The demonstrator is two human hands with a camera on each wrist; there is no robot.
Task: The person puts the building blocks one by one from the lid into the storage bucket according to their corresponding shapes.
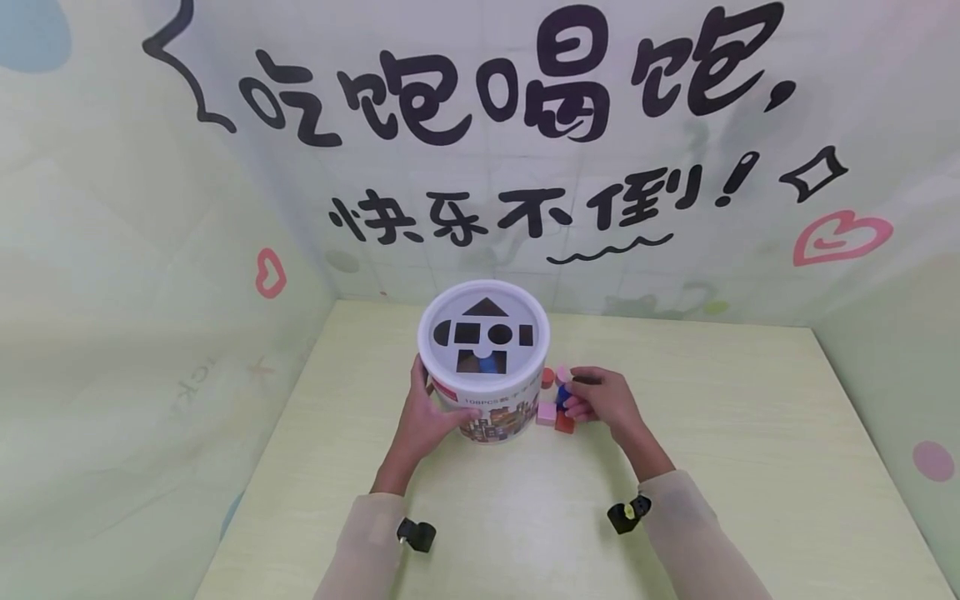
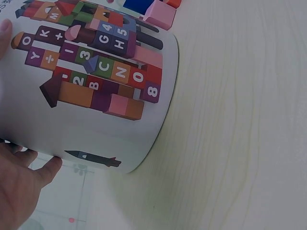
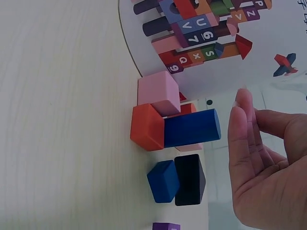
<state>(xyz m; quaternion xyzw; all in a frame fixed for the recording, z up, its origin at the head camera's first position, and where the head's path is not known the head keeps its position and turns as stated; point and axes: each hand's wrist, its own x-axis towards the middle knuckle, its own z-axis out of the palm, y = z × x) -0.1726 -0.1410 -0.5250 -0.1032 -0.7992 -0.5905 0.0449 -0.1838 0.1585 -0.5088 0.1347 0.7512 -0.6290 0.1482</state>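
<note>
My left hand (image 1: 427,421) grips the side of a white tub (image 1: 482,379), thumb across its front and fingers round its left side. Shaped holes pierce the tub's pale lid (image 1: 483,318), and blocks show through the lowest one. Just right of the tub, my right hand (image 3: 268,163) hovers by a group of blocks, its fingers fairly straight. A blue cylinder (image 3: 192,128) stands nearest the fingertips, with a gap between. Around it are a pink cube (image 3: 158,93), a red-orange cube (image 3: 147,127), a blue block (image 3: 164,181) and a dark block (image 3: 190,179).
A purple block (image 3: 166,226) shows at the lower edge of the right wrist view. Behind the group stand a red round block (image 1: 548,377) and a pink one (image 1: 564,374). The pale wooden table (image 1: 750,442) meets a printed cloth wall (image 1: 525,275) at the back.
</note>
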